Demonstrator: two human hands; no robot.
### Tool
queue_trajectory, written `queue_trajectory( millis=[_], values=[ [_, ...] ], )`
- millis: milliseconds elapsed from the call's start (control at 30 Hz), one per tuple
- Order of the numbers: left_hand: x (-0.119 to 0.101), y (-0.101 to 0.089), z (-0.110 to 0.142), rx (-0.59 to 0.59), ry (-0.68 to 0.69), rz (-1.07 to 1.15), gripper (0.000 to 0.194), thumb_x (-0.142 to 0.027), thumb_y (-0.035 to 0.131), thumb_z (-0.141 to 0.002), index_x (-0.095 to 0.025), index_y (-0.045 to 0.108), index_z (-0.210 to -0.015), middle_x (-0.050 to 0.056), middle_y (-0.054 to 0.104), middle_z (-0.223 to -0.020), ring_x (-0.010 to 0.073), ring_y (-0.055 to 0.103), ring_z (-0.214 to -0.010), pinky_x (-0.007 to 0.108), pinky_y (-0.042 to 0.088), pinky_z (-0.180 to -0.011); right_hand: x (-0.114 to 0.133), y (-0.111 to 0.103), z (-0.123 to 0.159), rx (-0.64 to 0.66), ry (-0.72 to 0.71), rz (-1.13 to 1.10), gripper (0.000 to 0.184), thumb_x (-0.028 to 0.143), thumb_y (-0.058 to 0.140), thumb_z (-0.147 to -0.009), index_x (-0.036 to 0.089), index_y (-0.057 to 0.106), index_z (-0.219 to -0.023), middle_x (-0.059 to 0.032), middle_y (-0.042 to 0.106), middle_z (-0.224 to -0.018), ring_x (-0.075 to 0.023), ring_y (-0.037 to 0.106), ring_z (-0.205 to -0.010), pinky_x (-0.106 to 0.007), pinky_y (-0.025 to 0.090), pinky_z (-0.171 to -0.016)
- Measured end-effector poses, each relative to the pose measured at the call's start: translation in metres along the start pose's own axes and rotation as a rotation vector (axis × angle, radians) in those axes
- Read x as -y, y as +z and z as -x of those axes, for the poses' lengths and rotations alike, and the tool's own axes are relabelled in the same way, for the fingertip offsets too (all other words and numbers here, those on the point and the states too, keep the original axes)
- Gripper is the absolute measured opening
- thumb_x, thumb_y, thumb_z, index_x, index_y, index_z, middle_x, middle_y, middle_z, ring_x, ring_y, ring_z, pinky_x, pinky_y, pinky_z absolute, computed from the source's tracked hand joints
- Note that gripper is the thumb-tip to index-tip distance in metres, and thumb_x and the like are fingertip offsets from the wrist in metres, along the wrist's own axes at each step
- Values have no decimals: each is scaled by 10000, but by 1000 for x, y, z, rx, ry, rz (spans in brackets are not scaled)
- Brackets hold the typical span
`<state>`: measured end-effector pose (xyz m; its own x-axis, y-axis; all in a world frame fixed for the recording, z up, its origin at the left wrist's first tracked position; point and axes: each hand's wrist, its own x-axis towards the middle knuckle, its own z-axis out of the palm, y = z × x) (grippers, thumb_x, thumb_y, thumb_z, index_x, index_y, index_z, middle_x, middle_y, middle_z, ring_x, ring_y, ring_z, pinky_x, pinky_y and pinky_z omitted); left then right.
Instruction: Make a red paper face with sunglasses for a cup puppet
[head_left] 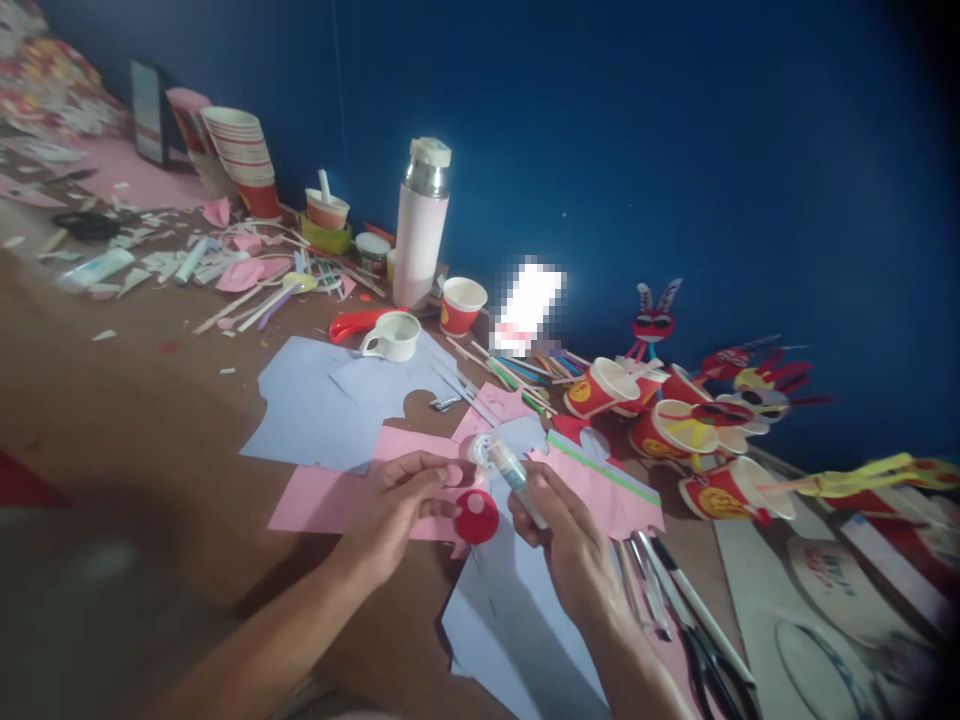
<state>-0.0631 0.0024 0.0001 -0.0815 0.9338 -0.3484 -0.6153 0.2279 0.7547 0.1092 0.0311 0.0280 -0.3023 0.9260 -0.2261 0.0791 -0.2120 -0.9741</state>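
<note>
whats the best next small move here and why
Probably touch the glue stick to the small pink piece: the right hand holds the stick close by, and the left hand holds the piece near the red disc.

Your right hand [559,510] hides the lower end of a clear tube [511,472], and the print on its label is too blurred for you to read. Your left hand [401,495] covers one edge of the pink disc [454,475]. The bottom edge cuts off both your forearms [300,620] and the blue sheet [510,620] beneath your right one. You cannot make out the bright object [529,305], masked by coarse blocks. The left edge crops a red piece [26,485] and the patterned heap [52,85].
</note>
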Motion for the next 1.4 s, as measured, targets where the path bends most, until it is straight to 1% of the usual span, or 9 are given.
queue_trajectory(
  millis=[267,600,733,833,933,1033,1133,1233,1400],
  values=[
    [-5,6,10,162,90,-160,96,-224,649,-765,-182,730,-734,59,702,-943,236,492,-1171,289,381,-955,-8,23,-3,142,-114,-67,303,336,566,-857,215,482,-1122,-12,563,-869,-145,513,-762,-270,424,-697],
    [-10,11,17,169,37,-175,100,-242,651,-762,-172,722,-768,28,675,-793,154,596,-775,220,445,-707,-9,32,0,65,-152,160,244,225,629,-804,212,527,-1025,-7,615,-878,-140,546,-732,-255,443,-654],
    [-11,17,21,164,84,-133,119,-265,656,-769,-164,719,-761,36,661,-767,157,600,-739,231,463,-676,-11,29,4,132,-110,-30,207,379,569,-866,193,554,-956,5,578,-766,-120,527,-666,-237,427,-612],
    [-9,20,24,226,93,-60,151,-301,632,-795,-173,711,-804,28,648,-696,130,568,-539,267,485,-561,-15,28,6,210,28,-146,444,486,372,-939,137,611,-808,-20,571,-634,-118,523,-583,-238,392,-556],
    [-9,22,24,244,81,-17,162,-312,619,-804,-176,705,-825,66,662,-969,90,517,-441,260,461,-409,-18,29,7,308,121,-287,560,528,330,-936,114,624,-700,-45,586,-610,-106,503,-514,-235,354,-504],
    [-13,23,24,226,129,16,147,-286,618,-809,-170,708,-800,76,584,-1196,79,555,-475,259,489,-432,-18,30,8,255,107,-362,387,466,522,-880,130,626,-717,-21,594,-630,-83,471,-495,-213,331,-496],
    [-16,24,25,222,168,46,134,-257,623,-807,-162,712,-776,75,580,-1214,90,590,-528,274,526,-523,-18,29,8,198,126,-446,383,478,532,-867,138,631,-722,-16,586,-608,-96,482,-516,-215,346,-519],
    [-15,25,25,273,77,54,151,-284,604,-816,-172,706,-813,81,561,-1250,85,556,-454,289,508,-420,-19,31,6,276,212,-526,572,610,362,-883,129,646,-764,-35,576,-574,-116,481,-466,-233,332,-471],
    [-10,26,24,259,92,41,163,-289,617,-807,-172,718,-857,94,573,-1245,95,563,-442,293,501,-427,-18,35,5,211,142,-472,421,523,510,-861,141,629,-730,8,523,-559,-83,410,-448,-225,327,-472]
  ],
)
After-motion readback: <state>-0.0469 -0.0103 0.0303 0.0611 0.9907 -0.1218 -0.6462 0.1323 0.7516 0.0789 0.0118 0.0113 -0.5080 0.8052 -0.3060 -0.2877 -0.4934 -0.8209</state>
